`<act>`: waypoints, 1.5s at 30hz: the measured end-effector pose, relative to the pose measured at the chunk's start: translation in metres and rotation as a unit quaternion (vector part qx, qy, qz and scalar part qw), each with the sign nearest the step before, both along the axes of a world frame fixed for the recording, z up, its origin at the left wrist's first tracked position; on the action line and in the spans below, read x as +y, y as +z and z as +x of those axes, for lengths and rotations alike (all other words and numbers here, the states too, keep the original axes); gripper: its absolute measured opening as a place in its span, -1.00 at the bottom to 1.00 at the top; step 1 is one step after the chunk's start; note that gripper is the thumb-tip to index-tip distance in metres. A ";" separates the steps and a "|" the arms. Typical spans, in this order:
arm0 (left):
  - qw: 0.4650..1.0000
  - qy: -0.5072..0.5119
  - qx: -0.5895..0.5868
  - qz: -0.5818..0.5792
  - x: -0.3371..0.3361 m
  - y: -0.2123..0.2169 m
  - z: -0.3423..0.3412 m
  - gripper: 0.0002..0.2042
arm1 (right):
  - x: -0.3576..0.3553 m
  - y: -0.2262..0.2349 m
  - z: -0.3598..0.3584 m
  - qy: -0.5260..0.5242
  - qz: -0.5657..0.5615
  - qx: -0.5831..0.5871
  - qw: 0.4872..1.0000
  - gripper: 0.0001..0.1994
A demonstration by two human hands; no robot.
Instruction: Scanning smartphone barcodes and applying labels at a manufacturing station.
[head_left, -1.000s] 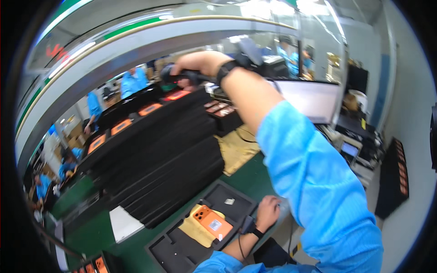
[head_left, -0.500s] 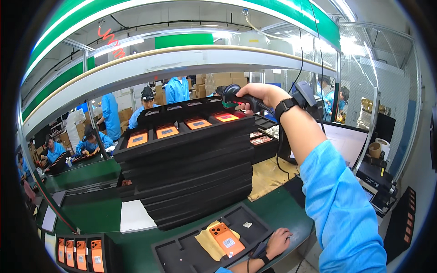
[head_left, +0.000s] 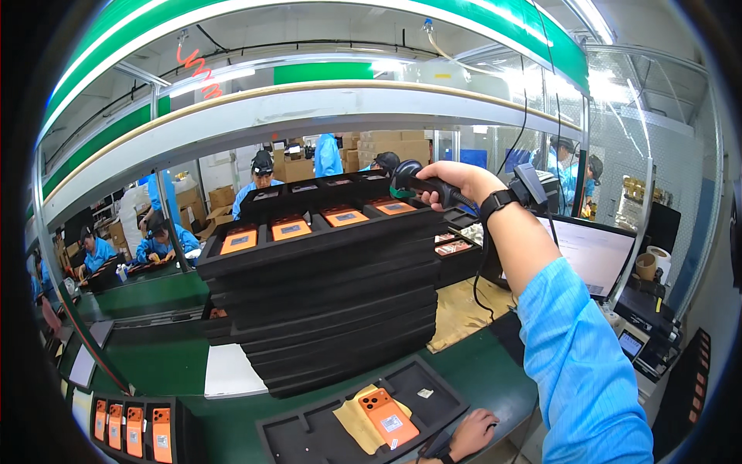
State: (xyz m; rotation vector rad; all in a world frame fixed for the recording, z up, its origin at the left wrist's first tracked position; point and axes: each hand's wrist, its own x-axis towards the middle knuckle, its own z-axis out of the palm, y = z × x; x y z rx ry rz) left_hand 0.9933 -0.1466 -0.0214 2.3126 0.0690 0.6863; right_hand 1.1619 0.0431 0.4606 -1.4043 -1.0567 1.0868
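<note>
Gripping a scanner, the right hand partly hides it; the left hand lies spread.

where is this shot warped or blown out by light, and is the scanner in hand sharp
Head view: the long white beam bows with the fisheye and the rim goes black; head view: glare whitens patches at upper right, the monitor looks pale; head view: the dark scanner looks fairly sharp.

A stack of trays stands on the bench, a monitor right of it. Before the stack, a phone lies on cloth in a separate tray.
</note>
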 end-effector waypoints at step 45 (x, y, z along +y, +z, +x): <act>0.996 -0.051 0.024 0.067 -0.020 0.009 -0.033 -0.71 | -0.218 -0.460 0.111 -0.428 0.112 -0.563 0.698 -0.60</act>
